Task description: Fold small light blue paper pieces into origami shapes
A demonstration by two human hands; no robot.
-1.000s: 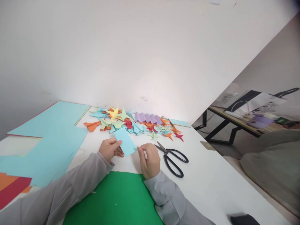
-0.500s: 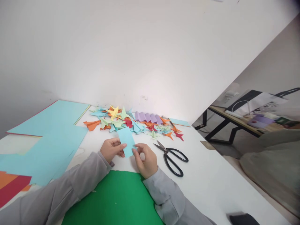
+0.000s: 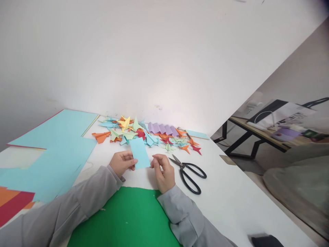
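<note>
Head view: your left hand [image 3: 120,164] pinches blue card [image 3: 140,152] by left side, above bench [image 3: 228,195], long axis toward far edge. Your right hand [image 3: 164,173], fingers curled, beside card's near right corner; can't tell whether gripping.

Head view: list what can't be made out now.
All in the head view:
Left hand: some fingertips hidden behind the light-blue rectangular paper.
Right hand: whether it touches that paper's corner is too small to settle.
Black object: cut off by the bottom edge.
White-and-black bag: lettering too blurred to read fully.
</note>
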